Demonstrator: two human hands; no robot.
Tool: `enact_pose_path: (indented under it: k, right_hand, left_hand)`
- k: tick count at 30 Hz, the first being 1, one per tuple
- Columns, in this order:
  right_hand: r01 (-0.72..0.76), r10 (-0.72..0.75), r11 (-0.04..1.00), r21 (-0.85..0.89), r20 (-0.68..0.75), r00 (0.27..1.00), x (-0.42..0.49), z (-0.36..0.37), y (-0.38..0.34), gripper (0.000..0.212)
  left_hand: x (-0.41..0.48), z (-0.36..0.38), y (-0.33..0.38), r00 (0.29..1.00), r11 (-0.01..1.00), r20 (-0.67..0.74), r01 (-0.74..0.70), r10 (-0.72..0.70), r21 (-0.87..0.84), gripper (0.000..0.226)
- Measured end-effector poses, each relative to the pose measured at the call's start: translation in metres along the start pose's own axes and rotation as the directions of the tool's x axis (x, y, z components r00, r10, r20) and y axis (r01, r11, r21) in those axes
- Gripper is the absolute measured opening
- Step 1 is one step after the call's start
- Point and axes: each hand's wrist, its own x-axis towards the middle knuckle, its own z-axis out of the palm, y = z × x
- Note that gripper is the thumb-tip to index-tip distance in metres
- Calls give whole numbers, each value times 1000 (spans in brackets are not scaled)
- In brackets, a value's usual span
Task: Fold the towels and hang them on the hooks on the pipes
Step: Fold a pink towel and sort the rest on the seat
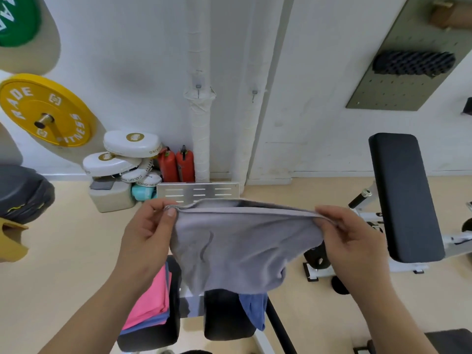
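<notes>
1. Far left: a yellow weight plate (47, 109) is mounted on the wall, with white boxing pads (122, 157) stacked on the floor below it. Neither bears on the task.
2. Lower left: a pink towel (150, 300) lies folded on a blue one, at the left edge of a black bench pad (150, 338). Judged to be a stack awaiting hanging.
3. Left hand (145, 238): clamped on the left top corner of the grey towel (229, 249), thumb over the hem, fingers behind.
4. The grey towel is held in the air between the hands, above the bench, well short of the wall. Its top edge is pulled nearly taut and shows doubled layers; the body sags in a rounded pouch. The hold at both corners keeps the edges matched, which suits a fold in progress.
5. Behind and above the towel: two white wrapped pipes (200, 123) run up the wall. The left carries a hook (198, 86); a second hook (254, 94) sits at the right pipe. Both are bare, so no towel has yet been hung.
6. Below the towel: a darker blue towel (255, 310) hangs off the right edge of a second pad, unfolded.
7. Right hand (350, 241): pinched on the right top corner, fingertips bunching the cloth.
8. Far right: a black padded bench (403, 195) stands clear of the work.
</notes>
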Motion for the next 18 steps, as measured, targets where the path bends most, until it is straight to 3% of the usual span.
enact_pose_path:
  k: [3,11,18]
  right_hand:
    - [-74,80,995,-60,90,993,7,4,11,26]
    - [-101,107,990,103,-50,993,8,10,15,20]
    - [-254,250,947,195,41,967,11,34,36,23]
  left_hand:
    - [-1,3,-6,999,999,35,14,-15,36,19]
    - [2,2,3,1000,997,-15,-7,8,82,16]
    - [9,12,-3,998,990,35,40,-45,133,10]
